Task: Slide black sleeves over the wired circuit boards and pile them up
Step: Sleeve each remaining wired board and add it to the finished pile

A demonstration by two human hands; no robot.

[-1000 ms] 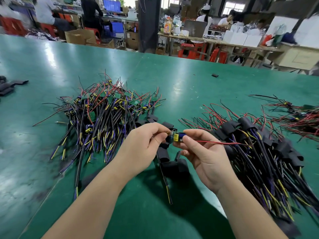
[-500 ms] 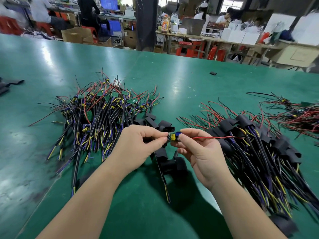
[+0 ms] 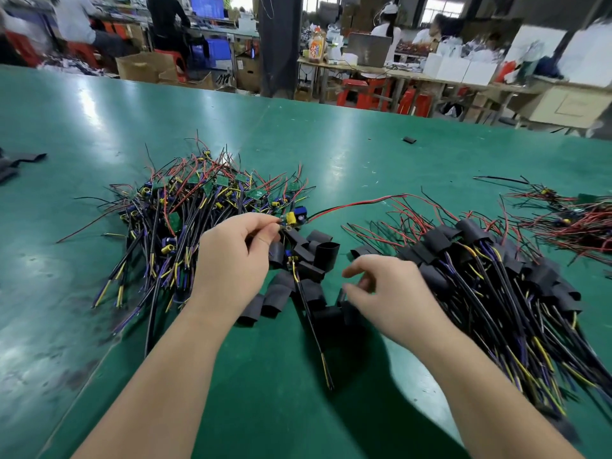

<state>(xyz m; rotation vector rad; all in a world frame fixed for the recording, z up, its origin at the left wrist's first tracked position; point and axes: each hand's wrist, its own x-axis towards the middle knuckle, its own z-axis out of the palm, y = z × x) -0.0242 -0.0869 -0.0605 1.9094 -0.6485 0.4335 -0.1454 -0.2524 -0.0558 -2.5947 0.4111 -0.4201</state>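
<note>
My left hand point(image 3: 235, 260) pinches a small wired circuit board point(image 3: 294, 218) with a yellow and a blue part; its red and black lead trails right and its dark cable hangs down to the table. My right hand point(image 3: 387, 293) hovers with loosely curled fingers, holding nothing, just right of the loose black sleeves point(image 3: 311, 260) lying between my hands. A heap of bare wired boards point(image 3: 198, 207) lies to the left. A heap of sleeved boards point(image 3: 490, 270) lies to the right.
The green table point(image 3: 331, 154) stretches far back. More red-wired boards point(image 3: 569, 220) lie at the far right, black strips point(image 3: 16, 160) at the left edge, and one stray sleeve point(image 3: 409, 140) further back. People work at benches behind the table.
My right hand has let go of the board and dropped toward the loose sleeves. My left hand alone keeps the board, lifted slightly up and to the right.
</note>
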